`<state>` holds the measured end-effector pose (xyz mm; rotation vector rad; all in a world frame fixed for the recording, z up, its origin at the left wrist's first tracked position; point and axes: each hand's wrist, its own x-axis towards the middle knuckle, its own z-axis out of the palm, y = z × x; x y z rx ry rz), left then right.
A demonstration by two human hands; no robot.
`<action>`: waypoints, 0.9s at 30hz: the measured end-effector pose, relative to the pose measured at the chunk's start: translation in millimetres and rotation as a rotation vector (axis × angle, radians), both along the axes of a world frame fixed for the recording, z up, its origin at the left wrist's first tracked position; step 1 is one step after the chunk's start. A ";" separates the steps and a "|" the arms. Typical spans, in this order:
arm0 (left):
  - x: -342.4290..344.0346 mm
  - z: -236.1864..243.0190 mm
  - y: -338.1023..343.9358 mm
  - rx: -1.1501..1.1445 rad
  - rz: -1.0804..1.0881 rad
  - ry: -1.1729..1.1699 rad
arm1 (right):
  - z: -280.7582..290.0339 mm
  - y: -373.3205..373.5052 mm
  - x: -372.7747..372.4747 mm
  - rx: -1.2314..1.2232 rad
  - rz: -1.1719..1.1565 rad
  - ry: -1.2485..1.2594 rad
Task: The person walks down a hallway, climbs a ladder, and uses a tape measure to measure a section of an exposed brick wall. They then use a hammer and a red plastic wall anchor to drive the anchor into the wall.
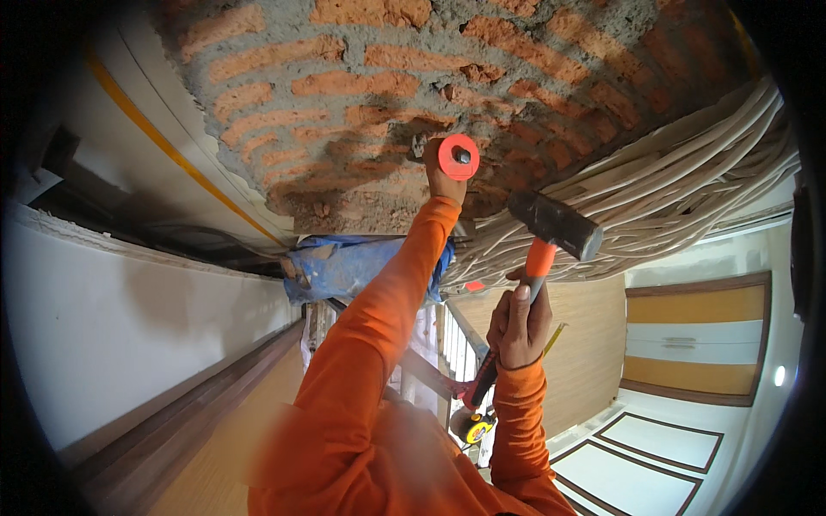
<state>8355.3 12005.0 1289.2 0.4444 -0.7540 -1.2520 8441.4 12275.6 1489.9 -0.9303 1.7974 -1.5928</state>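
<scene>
My left hand [444, 184] is closed round a chisel, mostly hidden behind its round red hand guard [448, 163]; the dark metal striking end pokes out through the guard. The chisel is held up at the rough brick wall [361, 83], where mortar and orange bricks are exposed and chipped; its tip is hard to make out. Below and to the right, my right hand [519, 328] grips a club hammer [555, 225] by its orange, grey and black handle. The hammer's dark steel head is raised, apart from the chisel.
A thick bundle of pale cables [654, 193] runs along the right of the brickwork. Blue plastic sheeting [344, 267] lies under the wall. A yellow tape measure [473, 427] hangs by my body. Railings [459, 344] stand below, and a wood-framed cabinet [697, 340] at right.
</scene>
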 end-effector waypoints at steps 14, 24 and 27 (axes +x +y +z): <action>32.2 9.7 -10.2 -0.190 -0.031 -0.701 | -85.1 -88.1 -31.7 -0.241 0.029 0.049; 20.3 -4.9 -17.0 -0.076 -0.075 -0.381 | -69.5 -100.6 -52.5 -0.103 -0.016 0.240; 20.1 -5.2 -15.7 -0.041 0.043 -0.765 | -51.8 -99.3 -47.5 -0.237 -0.019 0.256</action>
